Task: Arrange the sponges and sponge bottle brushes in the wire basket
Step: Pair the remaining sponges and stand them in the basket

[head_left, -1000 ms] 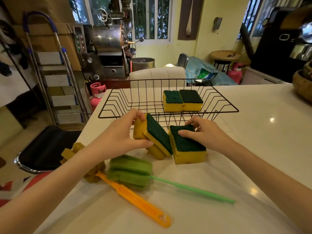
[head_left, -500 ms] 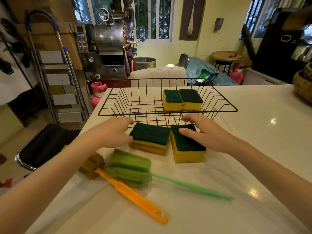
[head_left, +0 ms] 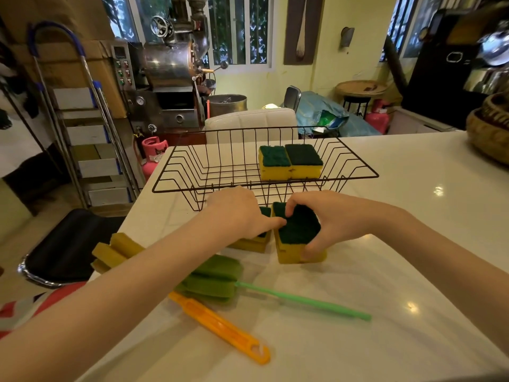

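Note:
A black wire basket [head_left: 192, 172] stands at the far side of the white table, with two yellow sponges with green tops [head_left: 275, 161] [head_left: 304, 159] side by side in its right half. In front of it lie two more such sponges. My left hand [head_left: 237, 213] covers the left sponge [head_left: 253, 242], fingers curled over it. My right hand [head_left: 336, 219] grips the right sponge [head_left: 298, 230], thumb on its near side. A green sponge bottle brush [head_left: 214, 279] and an orange-handled one [head_left: 220, 326] lie nearer me, partly under my left forearm.
The white table [head_left: 413, 216] runs right to a woven basket [head_left: 487, 133] at its far right corner. Its left edge drops to a black stool [head_left: 63, 249]. A white chair back [head_left: 250, 125] stands behind the wire basket.
My left hand laid its tilted sponge flat beside the other, then slid over it. My right hand's thumb came down onto the near side of the right sponge.

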A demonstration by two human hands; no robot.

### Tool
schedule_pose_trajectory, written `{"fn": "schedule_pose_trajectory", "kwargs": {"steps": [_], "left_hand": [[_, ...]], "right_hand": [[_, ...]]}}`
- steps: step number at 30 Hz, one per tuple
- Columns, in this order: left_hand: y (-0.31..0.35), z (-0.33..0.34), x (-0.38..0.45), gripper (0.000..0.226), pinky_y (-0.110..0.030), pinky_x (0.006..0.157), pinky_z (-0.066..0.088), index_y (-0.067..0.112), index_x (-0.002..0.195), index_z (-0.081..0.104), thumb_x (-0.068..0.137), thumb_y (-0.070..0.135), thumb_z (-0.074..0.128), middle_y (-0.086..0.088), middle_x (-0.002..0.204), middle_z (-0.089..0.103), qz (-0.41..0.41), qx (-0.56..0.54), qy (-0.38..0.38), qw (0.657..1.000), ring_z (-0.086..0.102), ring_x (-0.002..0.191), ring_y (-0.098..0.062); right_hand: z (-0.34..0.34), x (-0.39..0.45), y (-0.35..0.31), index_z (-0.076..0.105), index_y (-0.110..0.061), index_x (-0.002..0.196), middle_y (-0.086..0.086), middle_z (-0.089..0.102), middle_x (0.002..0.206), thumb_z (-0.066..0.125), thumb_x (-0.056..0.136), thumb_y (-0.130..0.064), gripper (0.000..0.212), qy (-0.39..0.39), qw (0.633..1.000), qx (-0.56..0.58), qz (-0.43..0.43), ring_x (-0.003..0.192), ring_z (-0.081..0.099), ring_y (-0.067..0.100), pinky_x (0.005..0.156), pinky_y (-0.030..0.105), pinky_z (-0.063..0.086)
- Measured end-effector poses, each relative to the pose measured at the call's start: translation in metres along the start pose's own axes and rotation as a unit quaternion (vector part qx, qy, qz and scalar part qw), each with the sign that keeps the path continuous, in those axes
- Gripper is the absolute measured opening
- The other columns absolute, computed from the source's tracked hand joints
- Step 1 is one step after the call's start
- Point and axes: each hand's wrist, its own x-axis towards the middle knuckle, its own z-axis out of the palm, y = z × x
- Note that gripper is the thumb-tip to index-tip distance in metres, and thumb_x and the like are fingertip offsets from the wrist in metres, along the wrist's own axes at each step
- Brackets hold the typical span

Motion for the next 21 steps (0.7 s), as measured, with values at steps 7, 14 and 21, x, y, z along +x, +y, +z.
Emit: {"fn": "schedule_pose_trajectory", "kwargs": {"steps": [7, 14, 21], "left_hand": [[-0.009, -0.006, 0.004, 0.082, -0.035, 0.078, 0.044, 0.017, 0.132, 0.039, 0.071, 0.071, 0.046, -0.010, 0.120, 0.055, 0.008, 0.001, -0.090, 0.996, 0.052, 0.106, -0.027], [-0.015, -0.014, 0.001, 0.072, -0.027, 0.067, 0.043, 0.013, 0.113, 0.047, 0.061, 0.060, 0.065, 0.004, 0.078, 0.045, 0.076, -0.022, -0.093, 0.993, 0.046, 0.081, -0.016], [-0.037, -0.044, -0.005, 0.041, -0.015, 0.057, 0.039, 0.023, 0.092, 0.048, 0.066, 0.047, 0.069, 0.004, 0.091, 0.053, 0.147, -0.107, -0.117, 0.976, 0.045, 0.073, -0.006]], "right_hand": [[-0.005, -0.005, -0.002, 0.046, -0.034, 0.105, -0.007, 0.044, 0.110, 0.079, 0.064, -0.035, 0.053, -0.022, 1.000, -0.008, 0.006, 0.100, 0.043, 0.013, 0.069, 0.015, 0.041], [-0.005, -0.009, -0.004, 0.049, -0.031, 0.108, -0.007, 0.046, 0.110, 0.080, 0.064, -0.034, 0.054, -0.022, 0.999, -0.024, -0.006, 0.099, 0.045, 0.014, 0.068, 0.016, 0.041], [-0.055, -0.026, -0.017, 0.054, -0.042, 0.095, -0.017, 0.050, 0.115, 0.082, 0.060, -0.033, 0.046, -0.021, 0.999, -0.002, -0.045, 0.110, 0.045, 0.009, 0.093, 0.026, 0.042]]}}
